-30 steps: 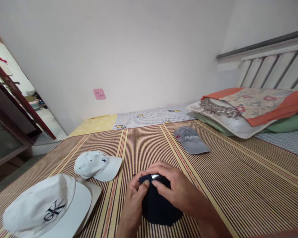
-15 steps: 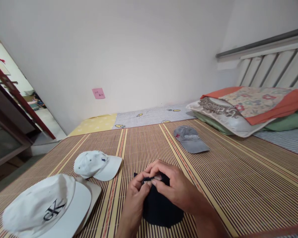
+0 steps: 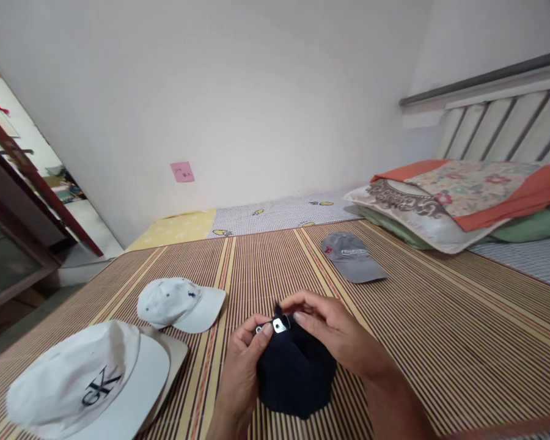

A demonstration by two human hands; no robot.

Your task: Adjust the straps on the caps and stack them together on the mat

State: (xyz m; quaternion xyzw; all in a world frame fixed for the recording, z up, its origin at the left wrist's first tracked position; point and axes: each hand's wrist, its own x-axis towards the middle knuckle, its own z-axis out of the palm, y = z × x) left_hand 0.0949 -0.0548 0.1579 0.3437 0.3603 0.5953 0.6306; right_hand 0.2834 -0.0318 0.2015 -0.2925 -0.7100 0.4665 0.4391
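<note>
A dark navy cap [image 3: 296, 376] rests on the striped mat, its back strap and a shiny metal buckle [image 3: 280, 325] facing up. My left hand [image 3: 245, 360] pinches the strap just left of the buckle, thumb on top. On the other side, my right hand [image 3: 334, 327] grips the cap's edge between thumb and fingers, near the upright strap end [image 3: 278, 308]. Left of my hands lie a small white cap [image 3: 176, 304] and a larger white cap [image 3: 82, 379] with black letters, overlapping a beige brim [image 3: 172, 366]. A grey cap [image 3: 351, 256] lies farther back.
The striped mat [image 3: 453, 342] covers the bed. Pillows [image 3: 421, 214] with an orange-edged floral cloth [image 3: 495, 189] lie at the back right, by a slatted headboard [image 3: 508, 125]. A white wall stands behind, with a pink note [image 3: 182, 172]. A doorway is at the left.
My hands have moved a little apart, uncovering the metal buckle. The strap end now sticks up between them, and the navy cap has shifted slightly left.
</note>
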